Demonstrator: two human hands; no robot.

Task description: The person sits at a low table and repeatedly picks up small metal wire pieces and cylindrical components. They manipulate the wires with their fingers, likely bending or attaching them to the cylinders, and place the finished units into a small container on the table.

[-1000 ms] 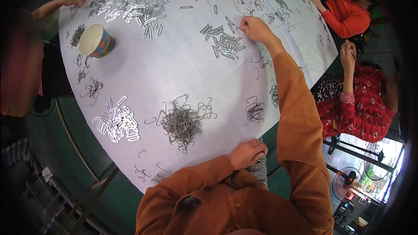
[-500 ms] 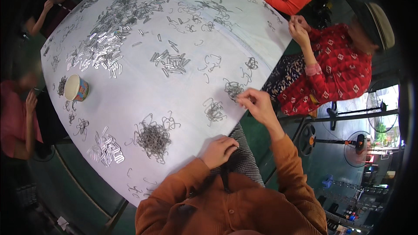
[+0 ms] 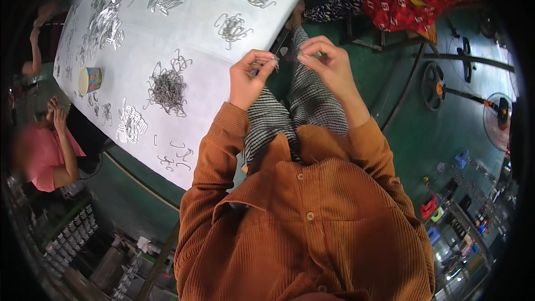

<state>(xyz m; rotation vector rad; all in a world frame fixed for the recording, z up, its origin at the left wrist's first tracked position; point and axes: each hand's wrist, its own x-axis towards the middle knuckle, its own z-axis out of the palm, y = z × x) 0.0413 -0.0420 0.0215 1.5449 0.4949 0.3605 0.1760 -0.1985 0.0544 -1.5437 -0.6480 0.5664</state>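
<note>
Thin bent wire piece, silvery, pinched at fingertips of both hands, held above lap beside table edge.

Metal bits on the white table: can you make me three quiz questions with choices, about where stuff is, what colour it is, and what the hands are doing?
1. Where is the paper cup?
A. On the white table, near its left edge
B. On the green floor
C. In the left hand

2. What colour are the person's sleeves?
A. Blue
B. Orange-brown
C. White

3. What are the left hand and right hand doing?
A. Resting flat on the table
B. Hanging by the person's sides
C. Raised close together, pinching small metal pieces

Answers: 1 A, the cup stands on the cloth among wire piles. 2 B, both corduroy sleeves are orange-brown. 3 C, fingertips nearly meet above the checked trousers.
</note>
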